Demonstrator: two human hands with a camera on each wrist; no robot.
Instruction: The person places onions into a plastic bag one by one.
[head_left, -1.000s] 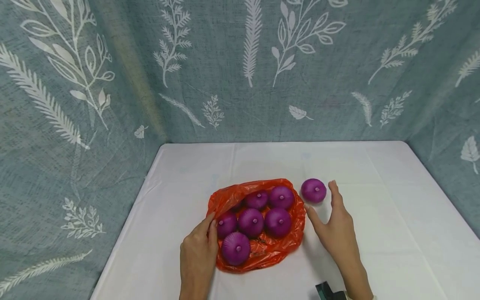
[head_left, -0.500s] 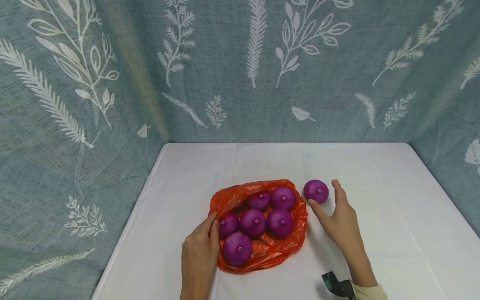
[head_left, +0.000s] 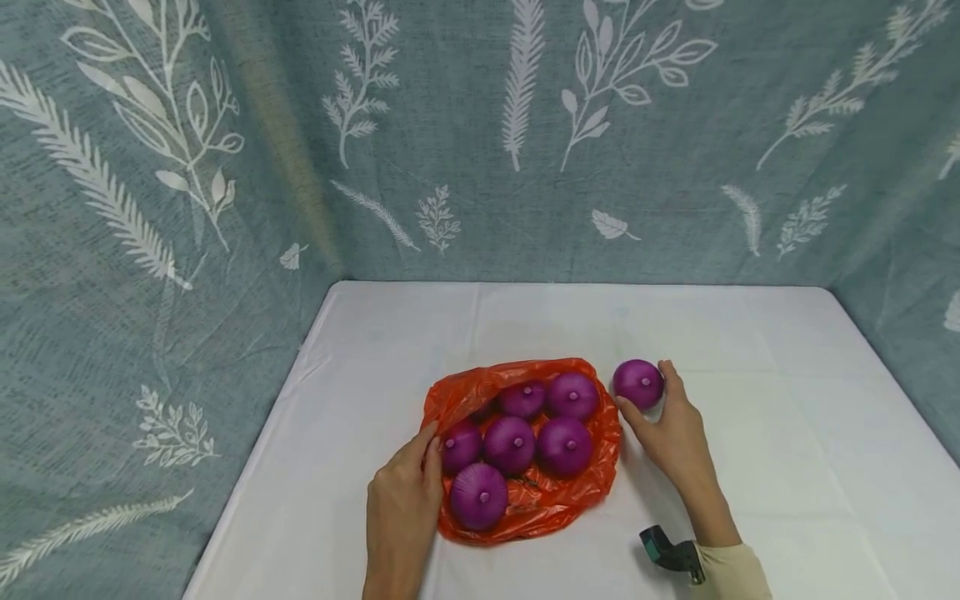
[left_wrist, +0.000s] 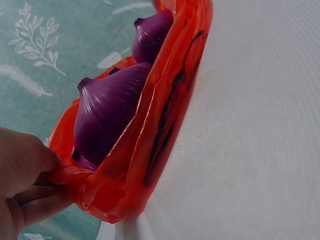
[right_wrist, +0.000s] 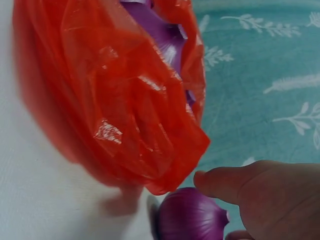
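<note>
A red plastic bag (head_left: 461, 392) with its mouth spread wide holds several purple onions (head_left: 510, 446). My left hand (head_left: 401, 496) pinches the bag's left edge between thumb and fingers; in the left wrist view the film (left_wrist: 85, 187) bunches at the fingertips. One more onion (head_left: 638, 382) sits outside the bag, just past its right rim. Around that onion curve the thumb and fingers of my right hand (head_left: 675, 437), thumb on its near left side and fingers on its right. In the right wrist view the thumb lies against the onion (right_wrist: 190, 215), whose lower part the frame cuts off.
White cloth covers the table (head_left: 772, 467). A blue-green curtain (head_left: 480, 217) with white leaf prints hangs behind and along the sides. A black wrist device (head_left: 671, 557) sits by the right sleeve (head_left: 731, 573).
My right hand's thumb and fingers have drawn in around the loose onion. The left hand keeps its hold on the bag. The whole head view has shifted slightly.
</note>
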